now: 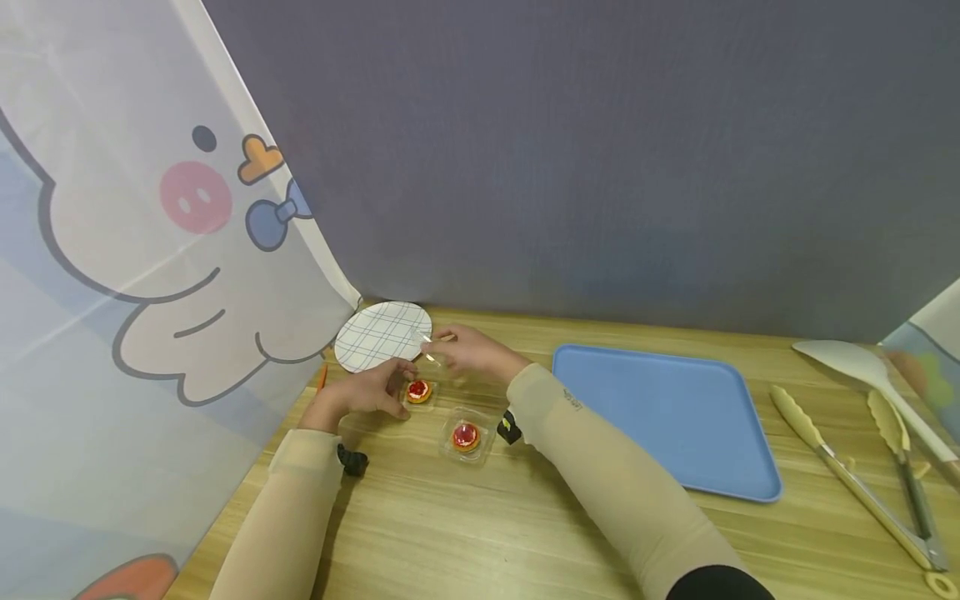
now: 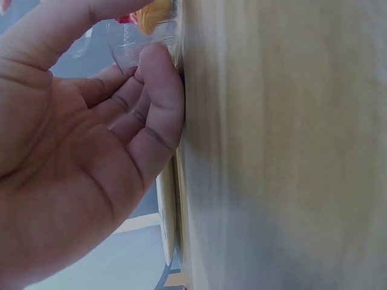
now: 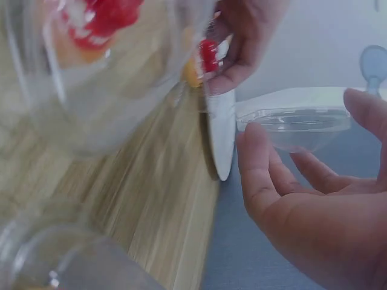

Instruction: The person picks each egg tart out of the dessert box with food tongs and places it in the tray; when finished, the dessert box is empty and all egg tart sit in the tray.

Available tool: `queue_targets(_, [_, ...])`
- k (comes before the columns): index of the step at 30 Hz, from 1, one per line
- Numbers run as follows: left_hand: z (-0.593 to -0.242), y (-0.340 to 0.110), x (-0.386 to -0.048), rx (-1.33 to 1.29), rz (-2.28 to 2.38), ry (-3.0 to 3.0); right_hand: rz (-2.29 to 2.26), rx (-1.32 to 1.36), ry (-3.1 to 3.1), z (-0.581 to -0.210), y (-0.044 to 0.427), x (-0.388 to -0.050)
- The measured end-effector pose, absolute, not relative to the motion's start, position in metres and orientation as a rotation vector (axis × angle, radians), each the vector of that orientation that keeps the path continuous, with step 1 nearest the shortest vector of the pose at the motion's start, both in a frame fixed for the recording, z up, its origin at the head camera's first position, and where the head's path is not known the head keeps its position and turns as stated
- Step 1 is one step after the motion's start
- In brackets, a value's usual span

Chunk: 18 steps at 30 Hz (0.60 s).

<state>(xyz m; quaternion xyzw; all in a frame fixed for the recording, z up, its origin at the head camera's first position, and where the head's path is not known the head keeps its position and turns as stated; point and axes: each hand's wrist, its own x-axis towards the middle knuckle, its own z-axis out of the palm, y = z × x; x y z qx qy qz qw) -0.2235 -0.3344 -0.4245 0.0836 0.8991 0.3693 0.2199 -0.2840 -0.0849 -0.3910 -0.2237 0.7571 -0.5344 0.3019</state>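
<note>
Clock directions are read from the back tart (image 1: 418,391) in the head view, twelve pointing away from the wearer. Nearest, between four and five o'clock, the front tart (image 1: 465,437) sits on the desk (image 1: 420,517) in a clear front box (image 1: 447,446); whether that box is covered is hard to tell. Farther in, the back tart lies in its clear base (image 2: 127,45), around which the left hand (image 1: 367,390) is curled from nine o'clock, thumb on the near side, fingers beyond. The base looks light, thin and slick; it should flex if squeezed, so the walls are best held low and lightly. The tart itself is probably fragile—crumbly crust, soft red topping easily smeared—and is better taken by opposite sides of the crust. Just past twelve o'clock, the right hand (image 1: 472,350), partly closed, pinches a clear lid (image 3: 302,124) above the desk; nearly weightless, likely springy, it is best held by its rim. Beyond, at eleven o'clock, lies the checked plate (image 1: 382,333). Blue tray (image 1: 667,421): three o'clock.
</note>
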Motion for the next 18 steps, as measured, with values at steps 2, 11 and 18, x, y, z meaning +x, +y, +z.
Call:
queue_targets(2, [-0.425,-0.335,-0.224,0.238,1.015,2.492,-1.456,-0.586,1.971,-0.388,-0.082,-0.282])
queue_targets(11, [-0.422,-0.334,-0.223,0.248,0.985,2.500,-1.634,-0.537,1.663,-0.379,-0.070,-0.258])
queue_targets(18, [-0.420,-0.335,-0.223,0.270,0.947,2.488,-1.550,-0.601,1.611,-0.379,-0.065,-0.220])
